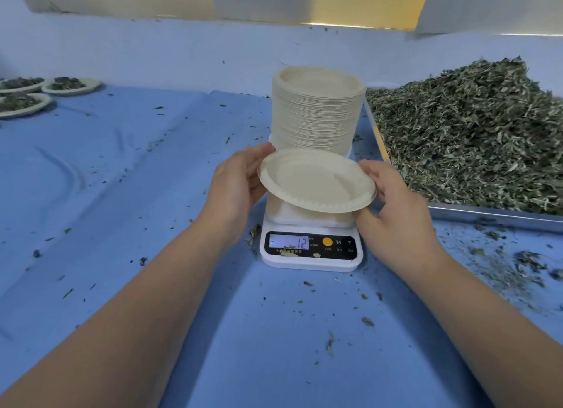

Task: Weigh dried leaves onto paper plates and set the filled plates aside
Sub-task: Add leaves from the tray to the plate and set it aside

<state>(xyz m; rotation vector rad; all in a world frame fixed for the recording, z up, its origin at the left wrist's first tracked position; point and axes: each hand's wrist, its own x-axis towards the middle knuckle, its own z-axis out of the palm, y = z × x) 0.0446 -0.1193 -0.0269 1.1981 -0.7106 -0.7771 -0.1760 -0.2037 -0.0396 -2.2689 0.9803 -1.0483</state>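
Paper plate (316, 180), single, empty, cream, crimped rim. It is gripped between both hands and tilted, its near edge lower than its far edge.

Left hand (240, 182): grasps the plate's left rim, thumb on the upper edge and fingers beneath.
Right hand (393, 200): grasps the right rim, fingers curled under it and thumb at the edge.

Scale (310, 249), white, sits directly under the gripped plate, with its panel on the near side of the hands. The plate looks clear of the weighing platform, though the gap is hard to judge from this angle.

Readable marks: the display (288, 242) shows "12", with a short dash at its left end. On the panel to the right are an orange round button (327, 242), then "M" and "T". The small print under the buttons and the display is not legible.

Stack of plates (318, 109), tall, stands just beyond the grip.
Dried leaves (472, 127) are heaped in a metal tray (493, 216) just outboard of the right hand.
Filled plates (71, 85), three in view, lie well apart from the grip, far out past the left hand.
Blue cloth (137, 194) lies under everything, with leaf crumbs scattered over it, densest near the tray.
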